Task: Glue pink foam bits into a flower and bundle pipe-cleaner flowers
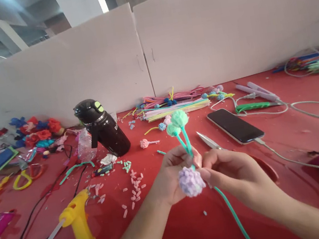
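Observation:
Above the table's middle, my left hand (172,178) is closed around pipe-cleaner flower stems (187,143). Two mint-green fluffy balls (179,120) top these stems. A lilac fluffy ball (191,181) sits lower, in front of my left fingers. My right hand (235,168) pinches at the same stems, thumb and index finger close together. From under my right fingers a long teal pipe cleaner (231,209) curves down toward the front edge of view. Where the stems join is hidden by my fingers. Scissors (208,140) lie just behind my right hand, partly covered by it.
A yellow glue gun (80,222) with a glue stick lies left. A black bottle (104,128) stands behind it. Pink cut bits (135,186) are scattered nearby. A phone (235,125) with its cable lies right. Pipe cleaners (177,109) are piled against the white partition (224,31).

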`<state>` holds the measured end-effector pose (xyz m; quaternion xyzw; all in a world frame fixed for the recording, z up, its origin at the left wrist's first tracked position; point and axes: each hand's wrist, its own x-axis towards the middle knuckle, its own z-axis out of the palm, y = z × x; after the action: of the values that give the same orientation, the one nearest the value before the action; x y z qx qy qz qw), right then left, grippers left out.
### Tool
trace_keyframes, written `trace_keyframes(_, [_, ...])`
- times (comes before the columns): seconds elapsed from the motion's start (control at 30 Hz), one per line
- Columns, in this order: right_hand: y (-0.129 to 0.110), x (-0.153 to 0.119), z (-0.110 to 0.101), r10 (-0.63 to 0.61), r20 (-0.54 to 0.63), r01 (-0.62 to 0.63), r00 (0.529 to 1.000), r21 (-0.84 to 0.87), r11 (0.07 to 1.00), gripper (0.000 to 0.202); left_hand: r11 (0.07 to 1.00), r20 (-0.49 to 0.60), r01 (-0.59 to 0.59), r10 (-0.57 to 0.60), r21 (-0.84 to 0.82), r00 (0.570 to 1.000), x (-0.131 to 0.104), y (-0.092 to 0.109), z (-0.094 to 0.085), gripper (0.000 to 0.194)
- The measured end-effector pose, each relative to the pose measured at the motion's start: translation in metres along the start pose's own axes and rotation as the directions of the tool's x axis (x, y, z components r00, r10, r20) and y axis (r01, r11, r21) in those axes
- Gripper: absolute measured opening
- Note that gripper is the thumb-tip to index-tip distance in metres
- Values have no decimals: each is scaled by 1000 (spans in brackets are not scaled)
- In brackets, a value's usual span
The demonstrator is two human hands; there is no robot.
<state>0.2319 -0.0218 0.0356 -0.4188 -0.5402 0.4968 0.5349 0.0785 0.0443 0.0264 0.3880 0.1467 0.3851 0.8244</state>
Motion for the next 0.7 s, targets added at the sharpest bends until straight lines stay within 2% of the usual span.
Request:
trace_keyframes(0.13, [-3,-2,2,5,-27,-6,1000,-43,999,40,1000,33,6,-5,-31,999,-2,-5,-1,19])
trace_keyframes(0.37, [2,-3,0,20,-4,-21,1000,-76,997,40,999,-4,14,-14,-33,1000,-4,-2,1,18])
trace_keyframes(0.43, [8,-1,-1,29,-3,-29,1000,-102,994,41,1000,-42,19,-19,-4,999,-3,1,-4,21])
trace_keyframes(0.5, [15,3,-3,22,-5,-22,1000,-142,990,44,999,-142,-20,26,45,990,-1,3,-12,20])
trace_keyframes(0.6, [26,10,-7,-18,2,18,1000,-228,973,48,983,-299,-122,157,134,941,-1,7,-27,23])
trace_keyframes(0.7, [32,17,-12,-35,-28,21,999,-395,919,56,923,-419,-199,332,330,845,-2,9,-40,14])
